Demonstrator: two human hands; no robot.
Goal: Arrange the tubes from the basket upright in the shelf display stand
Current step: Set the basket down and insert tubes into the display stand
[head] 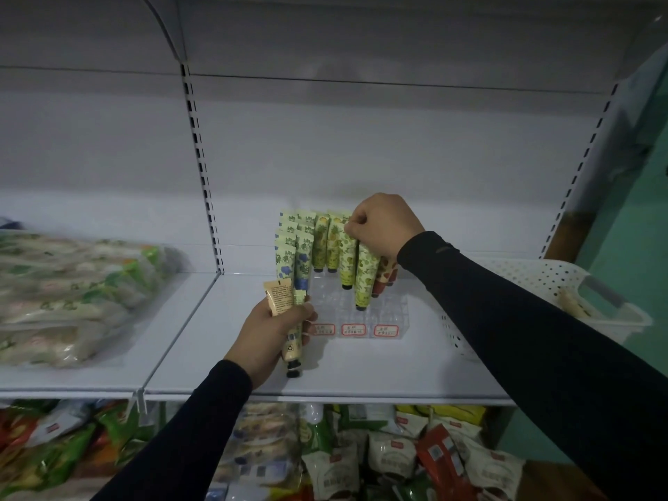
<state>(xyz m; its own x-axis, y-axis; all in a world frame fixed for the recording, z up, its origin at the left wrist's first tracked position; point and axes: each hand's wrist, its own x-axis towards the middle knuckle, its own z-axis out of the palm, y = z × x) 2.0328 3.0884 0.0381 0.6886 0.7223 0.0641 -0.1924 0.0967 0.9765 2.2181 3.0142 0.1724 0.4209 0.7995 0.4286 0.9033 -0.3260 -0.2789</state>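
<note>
Snack packets [361, 461] fill the lower shelf nearest the camera, under the white shelf [361, 370]. Far left on that shelf: bagged goods in clear plastic [72, 294]. Left hand [274, 330], dark sleeve, fingers curled round a beige tube [285, 320] with at least one more tube behind it; cap end points down toward the near edge, crimped end up. Hand sits just near-left of the clear display stand [361, 320], which has three red-bordered labels [354, 330] on its near face. Stand's left columns hold blue-flower tubes [302, 262] upright, crimp up; middle columns hold green-patterned tubes [321, 247] at the back. Near cells look unfilled. Right hand [383, 226] is above the stand's right-middle, fingers closed in a pinch on the crimped tops of two green tubes [365, 280], both hanging cap-down, caps at or in the stand cells; can't tell if seated. Red-patterned tubes [385, 276] stand just right of those, partly hidden by the wrist. Far right: white perforated basket [524, 283] on the shelf, one pale item [574, 305] visible inside, too blurred to identify.
</note>
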